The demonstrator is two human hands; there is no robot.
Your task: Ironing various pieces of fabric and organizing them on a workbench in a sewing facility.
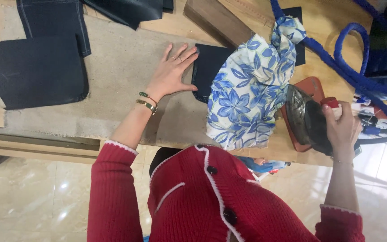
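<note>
Left hand [172,74] flat, fingers spread, in the upper middle of the frame, palm down on a beige ironing pad [122,67], fingertips touching the edge of a small dark navy fabric piece [207,67]. Nothing clamped in that hand, just pressing down (rings on two fingers, a green and a gold bangle at the wrist).

Right hand [342,127] at the right edge of the frame, fingers curled tight around the handle of an iron [307,118], thumb near a red knob on top. Iron tilted up on its side, metal soleplate facing left, resting over a reddish-brown stand [312,85].

Between the two hands, a white cloth with blue flower print [251,89], bunched at its top in the upper right and draped down to the table's near edge, covering part of the navy piece and touching the iron's soleplate.

Upper left of the frame: a larger dark navy panel [39,71] lying flat on the pad, well apart from the left hand, with another stitched dark piece [52,20] above it.

Thick blue cord [350,67] looping across the upper right. Wooden table [332,22] under everything. Red knitted cardigan with white trim [211,201] filling the bottom of the frame, pale tiled floor [36,197] at lower left.
</note>
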